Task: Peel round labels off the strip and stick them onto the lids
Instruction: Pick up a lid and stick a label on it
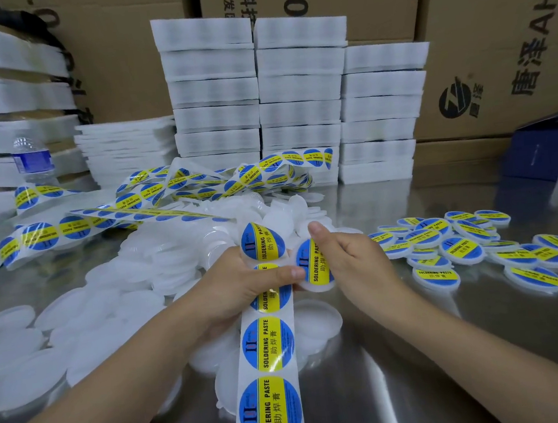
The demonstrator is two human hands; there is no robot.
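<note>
Cartons (495,50) behind seemingly read "AH4.0"; labels (270,413) "SOLDERING PASTE".

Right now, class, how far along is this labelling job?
Done: a pile of labelled lids lies at right. In hand: the right hand presses a label onto a lid, steadied by the left hand, which holds the strip. Left: many bare lids at left, label strips behind.
</note>
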